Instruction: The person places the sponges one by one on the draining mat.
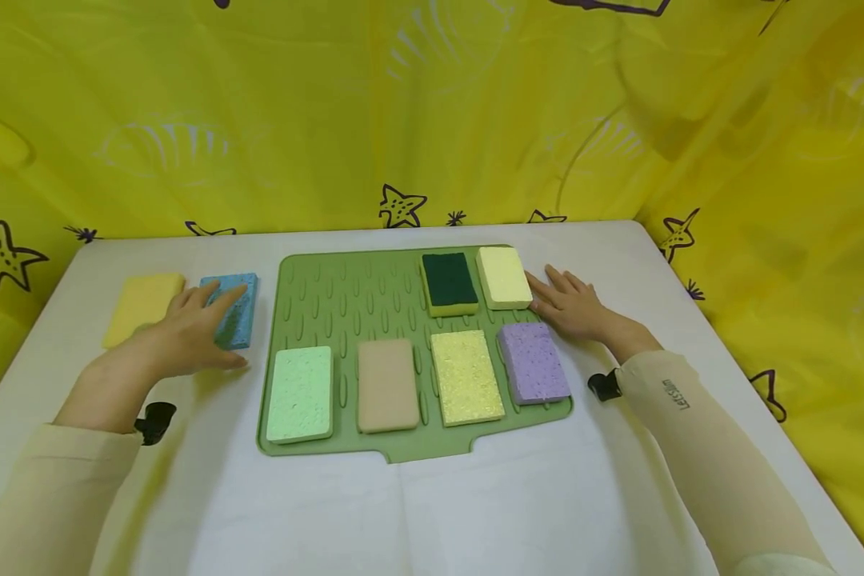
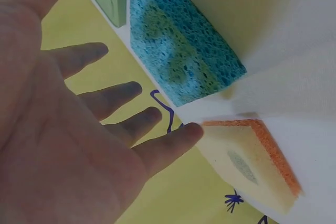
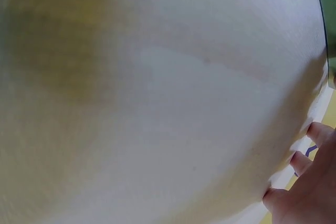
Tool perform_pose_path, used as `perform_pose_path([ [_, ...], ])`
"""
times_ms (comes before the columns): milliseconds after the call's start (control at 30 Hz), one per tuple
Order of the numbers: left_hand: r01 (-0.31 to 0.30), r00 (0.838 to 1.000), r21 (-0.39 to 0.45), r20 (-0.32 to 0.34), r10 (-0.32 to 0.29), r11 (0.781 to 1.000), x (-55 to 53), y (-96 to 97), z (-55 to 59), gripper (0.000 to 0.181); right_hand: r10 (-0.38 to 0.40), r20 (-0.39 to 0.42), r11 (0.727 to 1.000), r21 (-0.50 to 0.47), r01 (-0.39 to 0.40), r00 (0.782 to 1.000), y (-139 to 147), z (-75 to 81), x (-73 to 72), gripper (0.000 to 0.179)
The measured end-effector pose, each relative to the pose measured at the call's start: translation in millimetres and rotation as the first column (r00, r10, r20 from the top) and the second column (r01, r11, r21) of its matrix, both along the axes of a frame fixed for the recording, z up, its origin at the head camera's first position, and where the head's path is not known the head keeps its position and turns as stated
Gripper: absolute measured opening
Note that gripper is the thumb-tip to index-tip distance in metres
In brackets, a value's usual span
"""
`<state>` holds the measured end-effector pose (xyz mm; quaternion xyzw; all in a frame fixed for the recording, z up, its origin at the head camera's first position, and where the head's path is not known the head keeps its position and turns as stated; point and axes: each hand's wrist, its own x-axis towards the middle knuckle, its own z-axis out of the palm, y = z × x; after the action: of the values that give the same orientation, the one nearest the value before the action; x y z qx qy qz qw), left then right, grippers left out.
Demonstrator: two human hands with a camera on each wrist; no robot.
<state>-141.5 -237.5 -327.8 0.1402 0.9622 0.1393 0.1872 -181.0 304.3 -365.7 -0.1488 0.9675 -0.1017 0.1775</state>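
Note:
My left hand (image 1: pixel 187 332) is spread above a blue sponge (image 1: pixel 241 316) left of the mat, its fingers apart and holding nothing. In the left wrist view the blue sponge (image 2: pixel 178 45) shows a greenish printed patch, just beyond the fingertips. A yellow sponge (image 1: pixel 144 300) lies farther left; the wrist view shows its orange layer (image 2: pixel 275 156). My right hand (image 1: pixel 576 308) rests with extended fingers on the table, beside the green mat's right edge. Its fingertips are close to a cream sponge (image 1: pixel 505 278), and a purple sponge (image 1: pixel 534 364) lies just nearer to me.
On the green ridged mat (image 1: pixel 331 296) also lie a dark green-topped scrub sponge (image 1: pixel 450 280), a mint sponge (image 1: pixel 300 396), a beige sponge (image 1: pixel 387 386) and a speckled yellow sponge (image 1: pixel 466 376). A yellow patterned curtain (image 1: pixel 295 120) closes off the white table (image 1: pixel 490 512) behind and at the sides.

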Motion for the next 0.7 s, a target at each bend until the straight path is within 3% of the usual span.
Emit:
perform_pose_path([
  [267,-0.007,0.998,-0.049,0.057,0.01,0.999,-7.0,-1.4,-2.9,0.105,-0.011,0.014,1.0,0.0,0.011,1.0,-0.3,1.6,0.2,0.06],
  [700,-0.01,0.999,-0.077,0.035,0.013,0.997,-24.2,-1.9,-6.1,0.106,-0.028,0.029,1.0,-0.004,0.028,0.999,-1.7,2.4,0.7,0.06],
])
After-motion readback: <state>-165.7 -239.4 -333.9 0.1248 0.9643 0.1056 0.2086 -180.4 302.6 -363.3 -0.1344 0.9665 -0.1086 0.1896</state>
